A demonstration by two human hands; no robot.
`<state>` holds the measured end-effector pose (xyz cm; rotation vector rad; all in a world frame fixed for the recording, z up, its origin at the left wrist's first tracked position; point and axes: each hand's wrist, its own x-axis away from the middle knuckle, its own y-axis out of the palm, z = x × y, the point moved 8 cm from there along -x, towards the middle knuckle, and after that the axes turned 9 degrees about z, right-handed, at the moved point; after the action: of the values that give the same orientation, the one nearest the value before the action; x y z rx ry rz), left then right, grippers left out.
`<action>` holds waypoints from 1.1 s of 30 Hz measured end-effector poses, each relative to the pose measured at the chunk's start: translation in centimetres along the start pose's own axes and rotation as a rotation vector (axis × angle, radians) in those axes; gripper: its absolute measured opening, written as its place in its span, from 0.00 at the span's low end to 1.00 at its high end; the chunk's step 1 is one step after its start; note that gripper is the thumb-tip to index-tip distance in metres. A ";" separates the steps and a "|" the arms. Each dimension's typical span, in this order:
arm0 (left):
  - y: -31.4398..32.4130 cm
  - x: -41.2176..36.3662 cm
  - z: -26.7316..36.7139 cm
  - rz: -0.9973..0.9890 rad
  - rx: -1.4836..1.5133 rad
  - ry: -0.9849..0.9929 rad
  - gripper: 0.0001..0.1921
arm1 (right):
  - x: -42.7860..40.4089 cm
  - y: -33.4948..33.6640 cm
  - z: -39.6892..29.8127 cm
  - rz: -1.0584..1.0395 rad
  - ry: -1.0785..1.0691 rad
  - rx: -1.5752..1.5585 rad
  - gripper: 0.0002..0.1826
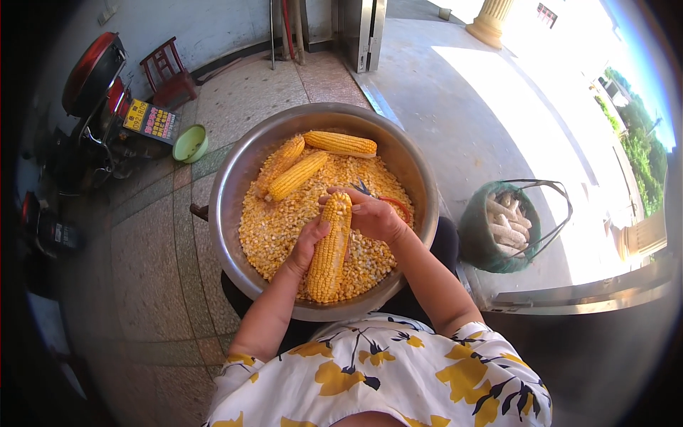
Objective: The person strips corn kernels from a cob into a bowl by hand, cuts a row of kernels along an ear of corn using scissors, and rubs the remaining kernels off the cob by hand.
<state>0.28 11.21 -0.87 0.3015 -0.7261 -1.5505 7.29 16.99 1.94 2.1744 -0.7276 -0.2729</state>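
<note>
My left hand [308, 241] grips a yellow ear of corn [326, 256] from its left side, thumb along the kernels. At the upper end of this ear, my right hand [378, 218] holds it with thumb and fingers; some fingers are hidden behind it. A bare strip without kernels runs down the ear's right side. Under both hands, loose corn kernels [267, 235] fill a wide metal basin [227, 197]. Three more ears [298, 175] lie on the kernels at the far side. Beyond my right hand, scissors with dark blades [362, 187] and an orange-red handle [399, 205] rest on the kernels.
At right, a green basket [472, 240] with a looped handle holds several stripped cobs [508, 227]. A light green bowl [190, 144], a motorcycle [96, 112] and a dark red chair [173, 85] are at left. A metal door [368, 37] stands beside the sunlit doorway.
</note>
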 end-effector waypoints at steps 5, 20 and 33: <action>-0.2 -0.7 -0.5 0.036 -0.146 0.079 0.26 | -1.3 -2.0 0.9 0.103 0.008 0.063 0.21; -0.4 -1.0 0.1 0.120 -0.178 0.207 0.27 | -0.9 -1.7 -0.4 0.292 -0.118 0.027 0.22; -2.7 -0.4 -2.0 0.146 -0.444 0.185 0.30 | -2.8 -3.4 -5.8 0.708 -0.607 0.349 0.13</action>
<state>-0.63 10.98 -4.13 0.0562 -0.2418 -1.4762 8.89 24.02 3.02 1.9816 -1.9431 -0.4567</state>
